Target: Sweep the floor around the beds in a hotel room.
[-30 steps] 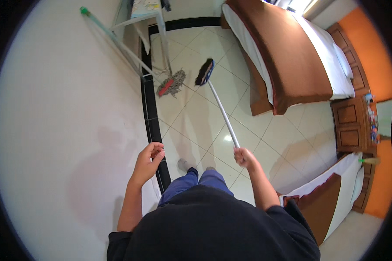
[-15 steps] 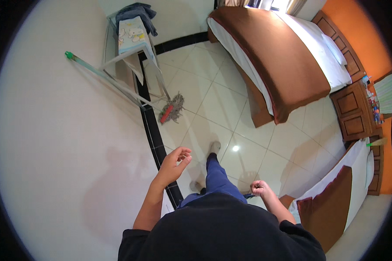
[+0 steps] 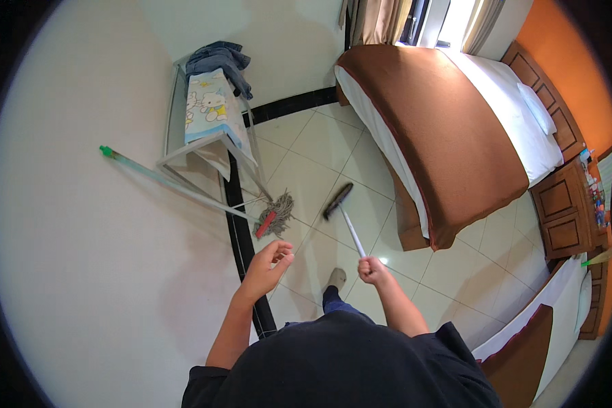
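My right hand (image 3: 372, 270) is closed in a fist around the upper end of the broom (image 3: 345, 219) handle. The white handle slants away from me across the tiled floor (image 3: 306, 173), and the dark brush head rests on a tile just off the near corner of the bed (image 3: 442, 143).

My left hand (image 3: 268, 265) holds nothing. Its fingers are loosely curled and half open, and it hangs above the black skirting strip (image 3: 241, 238) where the floor meets the wall (image 3: 81, 238), apart from the broom handle.

A mop (image 3: 273, 216) lies ahead of my left hand. Its grey strand head, with a red clamp, sits on the floor beside the skirting. Its pale shaft runs up to the left along the wall and ends in a green cap.

A metal rack (image 3: 204, 143) stands against the wall above the mop head. It carries a printed cloth (image 3: 209, 109) with blue garments (image 3: 217, 58) piled on top.

The bed has a brown cover over white sheets. A wooden cabinet (image 3: 564, 204) stands at its far side. A second bed (image 3: 537, 326) with a brown cover is at my right. One foot (image 3: 334, 279) is visible on the floor between my hands.
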The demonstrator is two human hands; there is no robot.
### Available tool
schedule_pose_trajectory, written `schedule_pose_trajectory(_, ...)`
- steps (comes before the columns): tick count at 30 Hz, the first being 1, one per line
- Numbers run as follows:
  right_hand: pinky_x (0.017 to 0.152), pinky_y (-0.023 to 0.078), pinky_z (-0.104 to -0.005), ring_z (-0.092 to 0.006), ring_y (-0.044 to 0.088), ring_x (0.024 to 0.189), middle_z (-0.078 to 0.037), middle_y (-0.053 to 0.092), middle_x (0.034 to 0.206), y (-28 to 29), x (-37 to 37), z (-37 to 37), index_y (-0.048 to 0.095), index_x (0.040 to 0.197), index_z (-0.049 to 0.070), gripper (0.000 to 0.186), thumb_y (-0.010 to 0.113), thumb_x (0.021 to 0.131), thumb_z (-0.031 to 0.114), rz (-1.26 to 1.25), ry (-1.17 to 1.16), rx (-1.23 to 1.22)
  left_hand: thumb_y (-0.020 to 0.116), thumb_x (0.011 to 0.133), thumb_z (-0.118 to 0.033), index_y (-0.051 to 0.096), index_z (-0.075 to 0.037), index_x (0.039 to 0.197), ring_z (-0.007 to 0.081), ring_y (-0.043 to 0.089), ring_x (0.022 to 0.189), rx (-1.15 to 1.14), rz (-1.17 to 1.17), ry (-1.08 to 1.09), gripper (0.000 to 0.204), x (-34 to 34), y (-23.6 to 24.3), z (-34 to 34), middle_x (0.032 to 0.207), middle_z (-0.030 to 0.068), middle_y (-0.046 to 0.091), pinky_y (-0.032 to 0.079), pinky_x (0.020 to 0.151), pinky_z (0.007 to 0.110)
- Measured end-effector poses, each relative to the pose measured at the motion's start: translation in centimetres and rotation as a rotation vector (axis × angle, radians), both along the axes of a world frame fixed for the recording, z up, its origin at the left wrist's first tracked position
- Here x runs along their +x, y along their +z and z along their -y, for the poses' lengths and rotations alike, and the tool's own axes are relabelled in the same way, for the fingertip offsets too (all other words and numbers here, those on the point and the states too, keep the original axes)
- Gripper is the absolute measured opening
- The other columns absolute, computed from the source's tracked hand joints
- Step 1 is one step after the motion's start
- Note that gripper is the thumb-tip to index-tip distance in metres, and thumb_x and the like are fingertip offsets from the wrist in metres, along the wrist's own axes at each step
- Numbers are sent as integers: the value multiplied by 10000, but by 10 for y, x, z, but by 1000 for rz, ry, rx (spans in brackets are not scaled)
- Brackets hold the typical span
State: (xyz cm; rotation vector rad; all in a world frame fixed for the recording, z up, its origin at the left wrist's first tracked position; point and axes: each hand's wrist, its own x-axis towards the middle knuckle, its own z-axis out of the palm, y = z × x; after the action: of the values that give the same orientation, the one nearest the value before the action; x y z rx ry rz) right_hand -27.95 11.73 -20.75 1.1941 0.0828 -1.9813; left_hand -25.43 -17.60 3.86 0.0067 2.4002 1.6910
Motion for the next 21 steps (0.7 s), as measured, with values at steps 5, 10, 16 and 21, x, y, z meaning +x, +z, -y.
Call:
schedule_pose_trajectory(5, 286, 157, -182, -35, 188, 346, 80, 217, 460, 38, 24, -59, 297, 592, 141, 231, 389, 802, 118, -49, 206, 100, 540, 803, -158, 508, -24, 983, 136, 532, 804, -31, 19, -84, 227, -38, -6, -19, 864, 71, 562, 415, 727, 263)
schedule_pose_trajectory(10, 305, 222, -177, -37, 232, 362, 68, 264, 468, 113, 56, -94, 314, 593, 118, 224, 378, 807, 118, 116, 49, 36, 538, 806, -160, 507, -25, 985, 135, 525, 785, -11, 36, -94, 227, -62, -15, -31, 856, 68, 556, 415, 722, 263)
schedule_pose_trajectory(16, 366, 377, -224, -88, 353, 405, 21, 336, 483, 136, 34, -89, 323, 591, 83, 203, 365, 789, 65, 244, -211, 34, 539, 801, -170, 506, -15, 973, 142, 534, 784, 0, 40, -106, 234, -85, -19, -39, 829, 75, 561, 416, 711, 261)
schedule_pose_trajectory(21, 353, 378, -230, -124, 339, 407, -5, 289, 482, 41, 0, -65, 269, 537, 82, 222, 332, 727, -15, 442, -175, 234, 537, 797, -146, 504, -14, 971, 135, 536, 782, -10, 21, -111, 220, -103, 2, -44, 834, 70, 561, 416, 712, 259)
